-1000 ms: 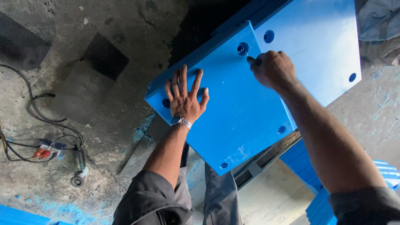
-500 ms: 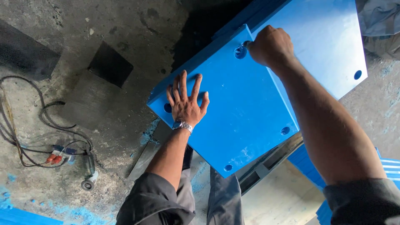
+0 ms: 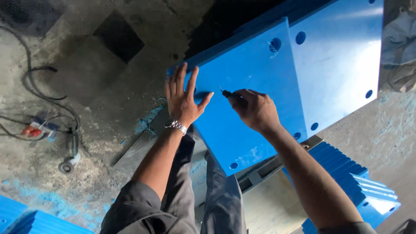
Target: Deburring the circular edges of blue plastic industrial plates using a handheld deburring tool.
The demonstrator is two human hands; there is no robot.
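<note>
A thick blue plastic panel (image 3: 249,60) with round holes lies tilted in front of me, beside a second blue panel (image 3: 342,56). My left hand (image 3: 182,97), a metal watch on its wrist, lies flat with fingers spread on the panel's near left corner. My right hand (image 3: 255,108) is closed around a small pointed hand tool (image 3: 223,92), whose thin metal tip rests on the panel just to the right of my left thumb. The tool's handle is hidden inside my fist.
Dusty concrete floor (image 3: 99,86) with blue shavings. Black cables (image 3: 34,82), a power strip (image 3: 41,128) and an angle grinder (image 3: 69,158) lie at the left. Ribbed blue blocks (image 3: 355,182) sit at lower right, more blue parts at bottom left. Grey cloth (image 3: 398,47) hangs at the right edge.
My right hand has moved from the hole at the panel's far corner down to the near left, beside my left hand, with the tool tip now showing. My left hand stayed flat.
</note>
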